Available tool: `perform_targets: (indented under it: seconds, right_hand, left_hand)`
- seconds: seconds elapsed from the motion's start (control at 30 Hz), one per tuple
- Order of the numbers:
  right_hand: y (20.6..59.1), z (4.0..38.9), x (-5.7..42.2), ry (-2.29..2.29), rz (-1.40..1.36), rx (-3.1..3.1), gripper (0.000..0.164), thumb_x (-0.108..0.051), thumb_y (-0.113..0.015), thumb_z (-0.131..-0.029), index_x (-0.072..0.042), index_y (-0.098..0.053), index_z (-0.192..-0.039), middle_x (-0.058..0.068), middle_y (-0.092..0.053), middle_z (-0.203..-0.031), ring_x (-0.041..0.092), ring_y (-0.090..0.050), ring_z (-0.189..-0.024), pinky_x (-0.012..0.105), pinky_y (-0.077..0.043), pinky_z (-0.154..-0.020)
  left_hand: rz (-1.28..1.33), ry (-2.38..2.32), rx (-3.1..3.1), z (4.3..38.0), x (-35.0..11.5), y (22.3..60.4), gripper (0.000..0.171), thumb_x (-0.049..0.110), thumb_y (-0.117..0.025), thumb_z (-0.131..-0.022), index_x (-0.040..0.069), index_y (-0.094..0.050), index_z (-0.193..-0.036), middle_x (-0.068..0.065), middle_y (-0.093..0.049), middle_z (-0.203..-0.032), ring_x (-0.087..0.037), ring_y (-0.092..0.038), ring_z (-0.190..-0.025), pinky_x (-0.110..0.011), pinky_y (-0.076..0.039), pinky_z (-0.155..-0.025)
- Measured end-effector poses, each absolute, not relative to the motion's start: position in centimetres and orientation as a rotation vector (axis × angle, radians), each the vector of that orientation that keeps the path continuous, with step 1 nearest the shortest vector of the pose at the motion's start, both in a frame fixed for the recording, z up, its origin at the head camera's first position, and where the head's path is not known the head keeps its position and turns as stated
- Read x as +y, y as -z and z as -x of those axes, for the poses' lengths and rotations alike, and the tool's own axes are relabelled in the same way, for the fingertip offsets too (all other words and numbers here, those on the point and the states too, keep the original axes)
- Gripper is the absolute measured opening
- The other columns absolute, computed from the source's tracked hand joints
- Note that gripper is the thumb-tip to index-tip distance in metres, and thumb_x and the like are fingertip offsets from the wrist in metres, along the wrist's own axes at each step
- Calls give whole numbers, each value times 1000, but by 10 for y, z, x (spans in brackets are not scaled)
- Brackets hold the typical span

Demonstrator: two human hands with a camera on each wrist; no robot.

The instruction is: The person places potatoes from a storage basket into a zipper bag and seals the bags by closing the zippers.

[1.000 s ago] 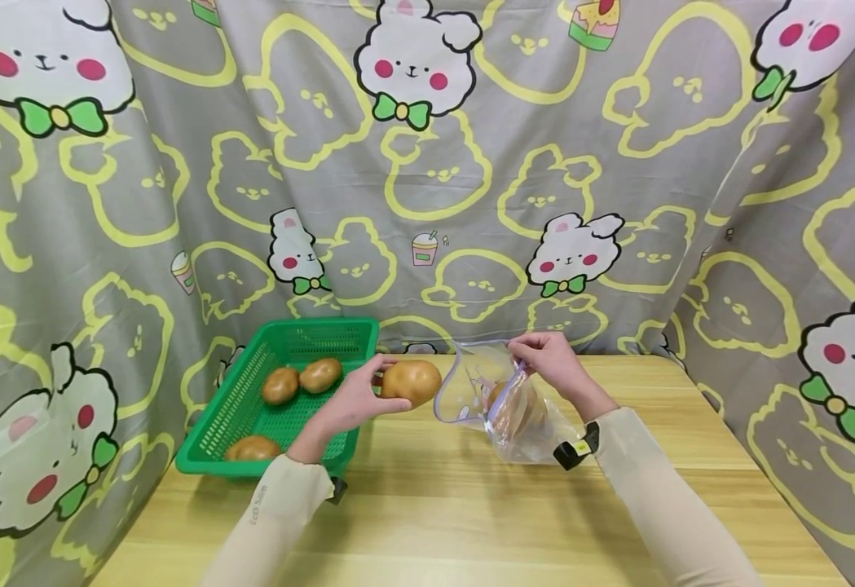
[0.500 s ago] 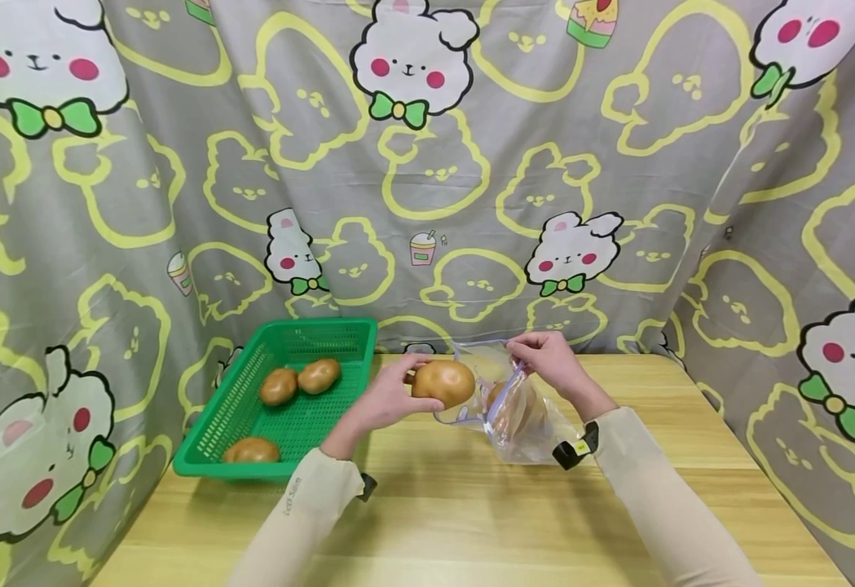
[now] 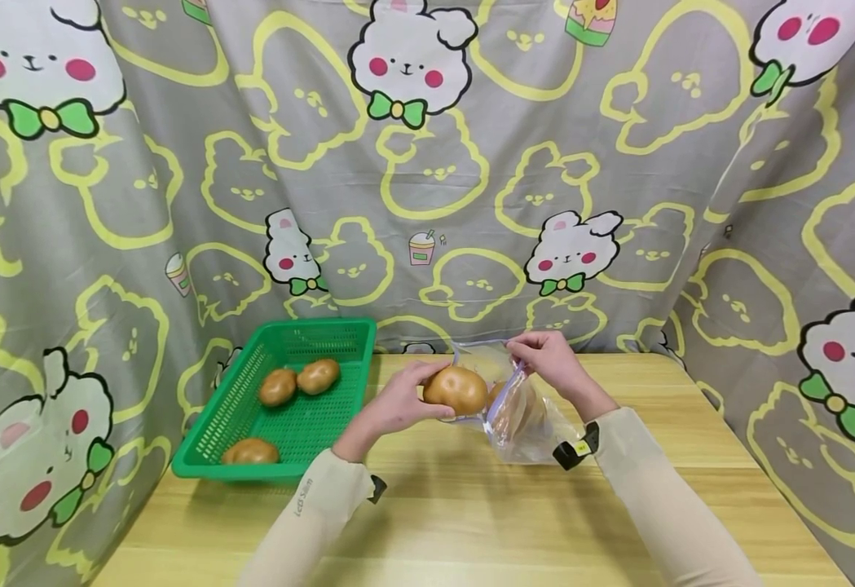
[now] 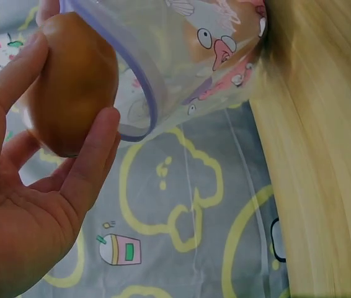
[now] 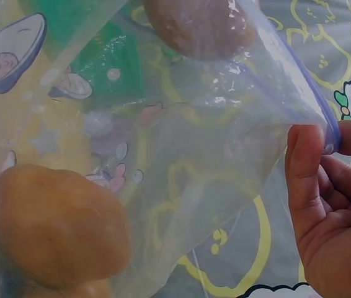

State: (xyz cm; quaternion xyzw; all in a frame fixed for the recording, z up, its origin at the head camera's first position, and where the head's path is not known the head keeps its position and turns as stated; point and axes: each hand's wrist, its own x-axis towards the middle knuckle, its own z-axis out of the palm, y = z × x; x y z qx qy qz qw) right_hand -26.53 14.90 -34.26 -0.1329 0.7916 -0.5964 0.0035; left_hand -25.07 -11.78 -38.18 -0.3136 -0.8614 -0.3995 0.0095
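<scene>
My left hand grips a smooth brown potato between thumb and fingers, right at the mouth of a clear zip bag. In the left wrist view the potato stands beside the bag's purple zip rim. With thumb and fingers, my right hand pinches the rim at its upper corner and keeps the mouth spread. Inside the bag lies another potato, seen through the printed plastic in the right wrist view.
A green plastic basket at the left holds a pair of potatoes towards its back and another potato at its front. The wooden table ends at a grey patterned curtain behind and at the sides.
My left hand has carried its potato rightward from near the basket to the bag's mouth, overlapping the rim in the head view. The right hand and bag have stayed nearly still.
</scene>
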Motion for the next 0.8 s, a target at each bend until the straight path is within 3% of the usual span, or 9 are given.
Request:
perform_targets:
  seconds: [0.2,0.43,0.8]
  right_hand:
    - [340,261,148,1885,428,2469,25,-6,-57,-94,16,-64,-102,11,-62,-72,9,-56,-57,23,-51,-56]
    - [340,261,148,1898,425,2457,24,-5,-57,-94,17,-64,-102,21,-61,-75,10,-56,-57,23,-51,-55]
    - [339,262,147,1897,418,2493,28,-5,-56,-94,20,-61,-105,15,-62,-73,8,-55,-57,22,-50,-56]
  left_hand:
    - [1002,1201,-2701,247,-117,380,77,28,-81,-76,8,-45,-141,-11,-54,-126,-25,-52,-112,-41,-45,-90]
    - [992,1144,-2733,245,-116,380,70,30,-76,-80,10,-47,-140,-11,-56,-121,-22,-50,-110,-35,-47,-86]
    - [821,1278,-2634,244,-108,381,64,26,-77,-80,9,-51,-136,-11,-52,-132,-26,-58,-111,-36,-50,-86]
